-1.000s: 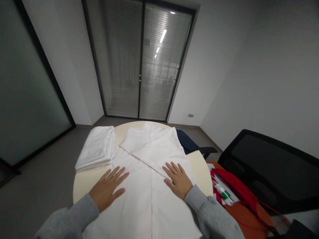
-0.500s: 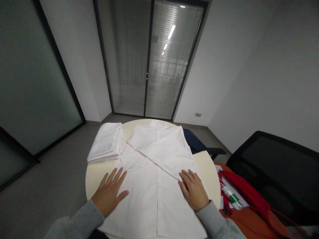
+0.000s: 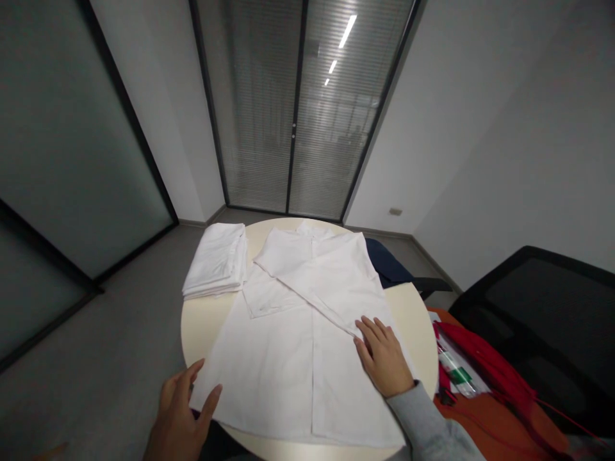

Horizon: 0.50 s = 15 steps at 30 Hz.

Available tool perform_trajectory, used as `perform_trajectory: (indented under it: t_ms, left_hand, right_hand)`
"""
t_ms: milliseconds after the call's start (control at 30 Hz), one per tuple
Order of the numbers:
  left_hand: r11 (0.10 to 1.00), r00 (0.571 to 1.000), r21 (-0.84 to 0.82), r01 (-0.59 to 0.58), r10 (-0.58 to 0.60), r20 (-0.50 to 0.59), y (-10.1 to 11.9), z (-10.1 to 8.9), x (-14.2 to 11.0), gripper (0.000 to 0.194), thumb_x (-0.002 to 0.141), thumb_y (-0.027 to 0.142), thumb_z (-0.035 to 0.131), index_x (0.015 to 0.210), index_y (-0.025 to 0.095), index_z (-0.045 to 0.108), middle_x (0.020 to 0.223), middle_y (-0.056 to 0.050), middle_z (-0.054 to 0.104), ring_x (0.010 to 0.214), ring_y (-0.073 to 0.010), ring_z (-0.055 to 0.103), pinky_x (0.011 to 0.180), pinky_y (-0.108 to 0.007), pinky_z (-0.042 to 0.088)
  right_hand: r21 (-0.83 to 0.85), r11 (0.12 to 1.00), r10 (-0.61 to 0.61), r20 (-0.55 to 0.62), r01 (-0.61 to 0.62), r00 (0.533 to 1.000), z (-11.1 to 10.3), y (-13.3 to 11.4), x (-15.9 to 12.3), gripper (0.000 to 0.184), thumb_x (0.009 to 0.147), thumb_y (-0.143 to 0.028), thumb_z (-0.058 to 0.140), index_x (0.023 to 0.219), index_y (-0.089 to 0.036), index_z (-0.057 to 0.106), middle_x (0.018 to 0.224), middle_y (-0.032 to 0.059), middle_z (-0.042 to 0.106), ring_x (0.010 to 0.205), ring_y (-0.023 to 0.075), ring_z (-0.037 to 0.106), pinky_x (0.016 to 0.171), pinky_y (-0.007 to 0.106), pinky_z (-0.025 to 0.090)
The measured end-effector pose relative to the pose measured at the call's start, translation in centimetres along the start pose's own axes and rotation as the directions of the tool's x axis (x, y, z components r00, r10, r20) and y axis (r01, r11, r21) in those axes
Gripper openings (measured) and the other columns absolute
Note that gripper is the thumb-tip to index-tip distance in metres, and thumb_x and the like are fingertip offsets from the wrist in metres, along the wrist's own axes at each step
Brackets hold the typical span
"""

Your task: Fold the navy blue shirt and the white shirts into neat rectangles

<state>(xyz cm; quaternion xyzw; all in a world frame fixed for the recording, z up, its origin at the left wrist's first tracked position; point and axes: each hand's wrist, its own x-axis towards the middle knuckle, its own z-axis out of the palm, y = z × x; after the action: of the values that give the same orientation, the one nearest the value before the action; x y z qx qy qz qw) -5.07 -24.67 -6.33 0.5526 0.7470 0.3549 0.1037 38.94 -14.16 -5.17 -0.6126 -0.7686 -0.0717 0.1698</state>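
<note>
A white long-sleeved shirt (image 3: 283,358) lies spread on the round table (image 3: 418,326), collar away from me, both sleeves folded inward across its chest. My right hand (image 3: 383,358) rests on the right side of the shirt, by the end of the crossing sleeve, with its fingers extended. At the shirt's lower left corner is my left hand (image 3: 180,413). Its thumb and fingers are apart around the corner, and I see no firm grip on the cloth.
A stack of folded white cloth (image 3: 216,261) sits at the table's far left edge. To the right, an orange chair seat (image 3: 504,422) holds a red bag (image 3: 480,358) and a clear packet with green on it (image 3: 459,374). A dark blue chair (image 3: 384,262) stands behind the table.
My left hand has left the shirt's left side and come down toward me to its lower corner. My right hand stays on the cloth. The view has shifted slightly.
</note>
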Motion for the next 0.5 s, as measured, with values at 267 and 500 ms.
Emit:
perform_trajectory:
  t_ms: [267, 500]
  left_hand:
    - [0.974, 0.959, 0.127, -0.190, 0.156, 0.237, 1.6, -2.5, 4.1, 0.043, 0.088, 0.052, 0.050, 0.121, 0.031, 0.067, 0.122, -0.007, 0.065, 0.110, -0.0319, 0.065, 0.095, -0.050, 0.055]
    - [0.847, 0.814, 0.087, -0.525, 0.470, 0.340, 11.6, 0.2, 12.9, 0.046, 0.096, 0.050, 0.054, 0.131, 0.023, 0.064, 0.130, -0.011, 0.065, 0.122, -0.0302, 0.058, 0.106, -0.046, 0.048]
  right_hand:
    - [-0.022, 1.000, -0.020, -0.031, 0.020, 0.999, -0.1, -0.1, -0.3, 0.042, 0.102, -0.036, 0.050, 0.140, -0.023, 0.062, 0.149, 0.0085, 0.060, 0.143, 0.0340, 0.048, 0.117, 0.057, 0.037]
    - [0.039, 0.999, -0.020, -0.062, 0.023, 0.998, 0.0, 0.2, -0.3, 0.038, 0.101, -0.036, 0.053, 0.135, -0.023, 0.065, 0.145, 0.0091, 0.063, 0.140, 0.0345, 0.051, 0.117, 0.058, 0.038]
